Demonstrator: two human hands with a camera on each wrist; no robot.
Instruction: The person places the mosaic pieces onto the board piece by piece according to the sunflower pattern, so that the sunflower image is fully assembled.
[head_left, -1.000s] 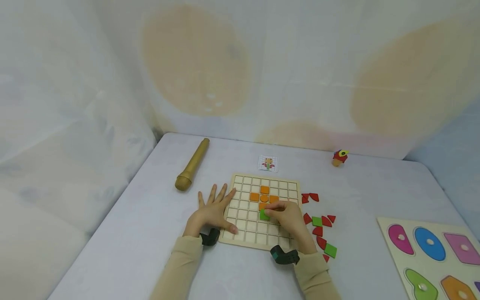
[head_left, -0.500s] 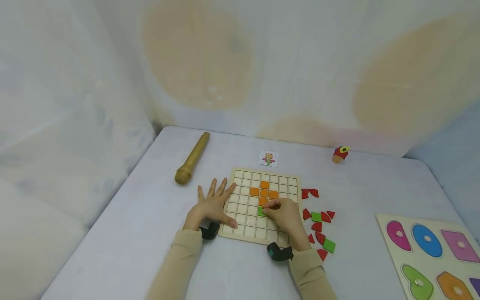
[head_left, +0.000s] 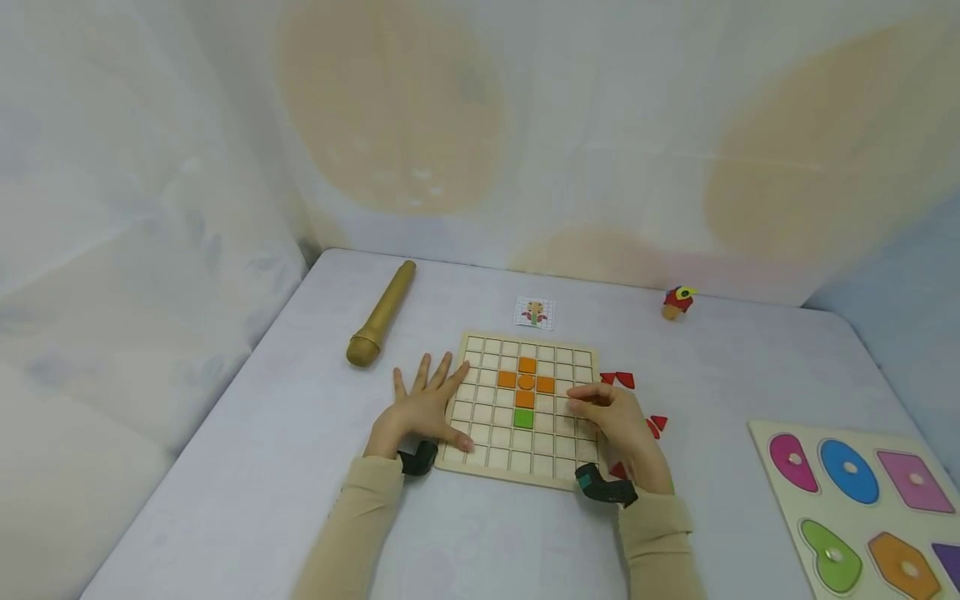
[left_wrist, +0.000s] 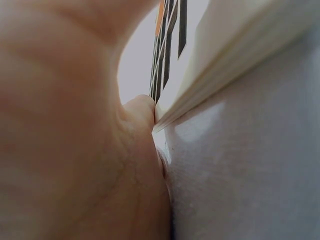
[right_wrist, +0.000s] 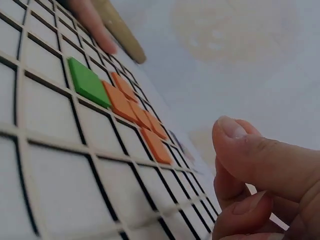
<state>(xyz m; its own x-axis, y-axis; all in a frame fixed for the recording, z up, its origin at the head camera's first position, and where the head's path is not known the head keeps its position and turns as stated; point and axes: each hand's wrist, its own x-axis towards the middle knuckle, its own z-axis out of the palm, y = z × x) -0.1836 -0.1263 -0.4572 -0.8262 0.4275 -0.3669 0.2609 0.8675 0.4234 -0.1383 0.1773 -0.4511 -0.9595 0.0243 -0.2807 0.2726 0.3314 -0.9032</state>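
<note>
My left hand [head_left: 422,414] rests with spread fingers across the left edge of a wooden grid board [head_left: 487,457], its thumb on the board's lower left. In the head view a green square tile [head_left: 523,417] sits in a cell just below a cross of orange tiles [head_left: 507,379], whose middle piece is round. Over the right side of the board hovers my right hand [head_left: 618,421], holding nothing. The right wrist view shows its thumb [right_wrist: 250,142] and loosely bent fingers beside the board, apart from the green tile [right_wrist: 89,82].
Red pieces [head_left: 624,380] lie right of the board, some hidden by the right arm. A small pattern card [head_left: 535,312] lies behind it. A golden microphone [head_left: 382,312] is at left, a parrot figure [head_left: 678,302] at back right, a shape puzzle [head_left: 813,512] at right.
The right hand has let go of the green tile, which now lies flat in its cell below the orange cross, and has moved right. The left hand stays on the board.
</note>
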